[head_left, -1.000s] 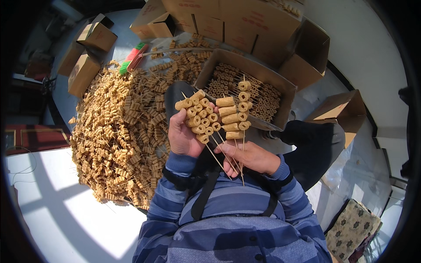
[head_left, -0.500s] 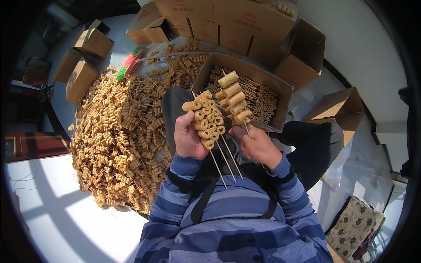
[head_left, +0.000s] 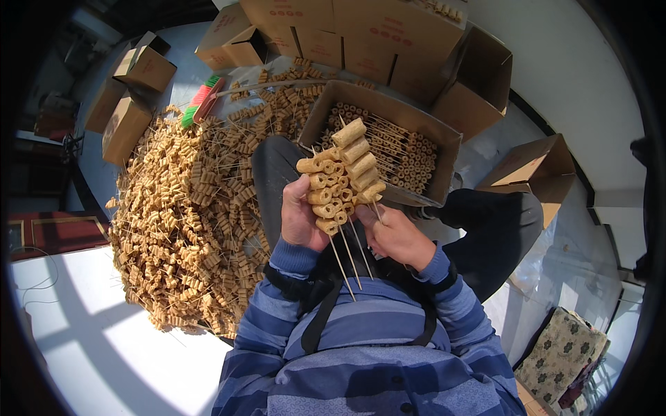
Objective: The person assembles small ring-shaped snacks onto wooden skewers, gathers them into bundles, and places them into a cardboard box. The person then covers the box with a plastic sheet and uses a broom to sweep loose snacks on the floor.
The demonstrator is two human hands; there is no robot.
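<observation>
My left hand (head_left: 303,216) is closed around a bunch of skewers (head_left: 323,195) threaded with short, hollow, golden-brown tubes. Their thin bare sticks point down toward my lap. By its sticks, my right hand (head_left: 402,236) grips another skewer (head_left: 360,164), its tubes stacked in a row and tilted up to the left. That skewer lies against the right side of the bunch; whether more sit behind it is hard to see. Beyond my hands, an open cardboard box (head_left: 446,163) holds rows of the same skewers (head_left: 399,142), packed side by side.
A large heap of loose skewers (head_left: 187,229) covers the floor at my left. A red-and-green broom head (head_left: 202,101) rests at its far edge. Cardboard boxes (head_left: 361,35) stand at the back, another open box (head_left: 531,173) at right. Patterned cloth (head_left: 563,353) lies lower right.
My right hand has moved left, bringing its skewer from apart to against the bunch in my left hand. The left hand has shifted only slightly to the right.
</observation>
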